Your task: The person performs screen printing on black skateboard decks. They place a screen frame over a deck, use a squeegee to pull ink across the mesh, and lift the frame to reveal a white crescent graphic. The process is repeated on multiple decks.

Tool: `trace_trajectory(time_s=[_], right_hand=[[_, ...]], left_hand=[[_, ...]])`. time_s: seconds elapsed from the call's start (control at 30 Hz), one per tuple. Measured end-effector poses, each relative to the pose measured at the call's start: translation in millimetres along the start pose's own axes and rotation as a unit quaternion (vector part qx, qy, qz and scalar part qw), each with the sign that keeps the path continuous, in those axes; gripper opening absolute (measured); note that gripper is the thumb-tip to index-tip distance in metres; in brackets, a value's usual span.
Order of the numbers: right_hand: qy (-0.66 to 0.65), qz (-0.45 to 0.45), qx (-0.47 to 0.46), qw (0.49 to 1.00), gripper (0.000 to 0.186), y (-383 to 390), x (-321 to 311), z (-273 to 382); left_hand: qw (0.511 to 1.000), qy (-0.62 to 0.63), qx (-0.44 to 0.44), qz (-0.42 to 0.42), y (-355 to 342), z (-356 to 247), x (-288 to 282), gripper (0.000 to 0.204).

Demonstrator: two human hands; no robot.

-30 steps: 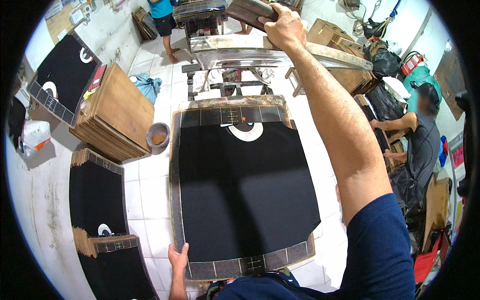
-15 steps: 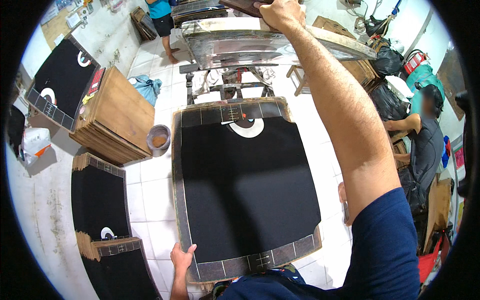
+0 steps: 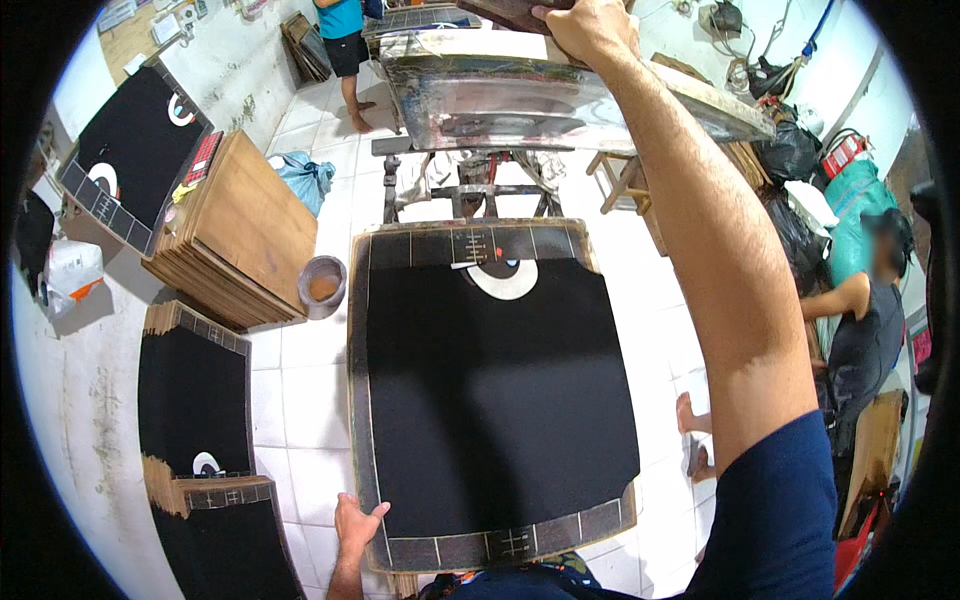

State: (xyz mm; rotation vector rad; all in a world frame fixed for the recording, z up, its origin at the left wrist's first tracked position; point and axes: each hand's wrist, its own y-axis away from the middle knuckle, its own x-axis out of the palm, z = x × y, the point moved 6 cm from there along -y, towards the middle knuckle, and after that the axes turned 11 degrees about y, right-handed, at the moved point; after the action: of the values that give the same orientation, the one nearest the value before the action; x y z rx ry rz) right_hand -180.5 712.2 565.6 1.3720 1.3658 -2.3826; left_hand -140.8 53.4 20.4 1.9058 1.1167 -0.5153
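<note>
A flat board (image 3: 359,420) lies in front of me with a black cloth piece (image 3: 500,400) on it. Near the cloth's far edge is a white ring-shaped print (image 3: 505,283). My left hand (image 3: 357,527) grips the board's near left edge, thumb toward the cloth; its other fingers are partly hidden. Beyond the board, a screen-printing frame (image 3: 590,105) stands tilted above a dark stand. My right hand (image 3: 592,32) reaches over that frame's near rail. It is closed on a dark brown wooden bar (image 3: 505,12), apparently a squeegee, cut off by the picture's upper edge.
Stacked boards (image 3: 250,235), a bucket (image 3: 323,287) and a blue bag (image 3: 303,180) stand left. More black cloth pieces (image 3: 195,400) lie on boards there. A wooden stool (image 3: 625,185) is beyond the board. One person (image 3: 345,50) stands far off; another (image 3: 865,330) is at right.
The view has shifted slightly, so the board sits lower. More of the tilted frame's underside shows. My left hand remains at the board's corner, my right hand at the frame.
</note>
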Motion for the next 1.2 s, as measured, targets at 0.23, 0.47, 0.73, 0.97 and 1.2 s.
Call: trace_trajectory(time_s=[0.23, 0.47, 0.73, 0.97, 1.2], right_hand=[[-0.003, -0.012, -0.005, 1.000, 0.038, -13.4, -0.9, 1.6], [-0.014, -0.051, -0.032, 0.998, 0.048, -35.5, 2.1, 2.9], [-0.008, -0.024, -0.036, 0.999, 0.042, -78.3, 11.1, 3.7], [0.016, -0.027, -0.095, 0.995, 0.040, -100.8, 10.6, 4.5], [0.011, -0.040, -0.077, 0.996, 0.038, -111.8, 14.6, -0.9]], left_hand=[[0.989, -0.084, 0.117, -0.044, -41.2, -78.9, -0.1, 0.086], [0.882, -0.086, 0.441, -0.142, -157.1, -382.8, 97.3, 0.082], [0.898, -0.193, 0.395, -0.017, -261.1, -549.1, 236.2, 0.073], [0.931, -0.200, 0.301, 0.044, -283.1, -543.3, 263.7, 0.071], [0.918, -0.199, 0.342, -0.025, -275.1, -547.8, 259.4, 0.070]])
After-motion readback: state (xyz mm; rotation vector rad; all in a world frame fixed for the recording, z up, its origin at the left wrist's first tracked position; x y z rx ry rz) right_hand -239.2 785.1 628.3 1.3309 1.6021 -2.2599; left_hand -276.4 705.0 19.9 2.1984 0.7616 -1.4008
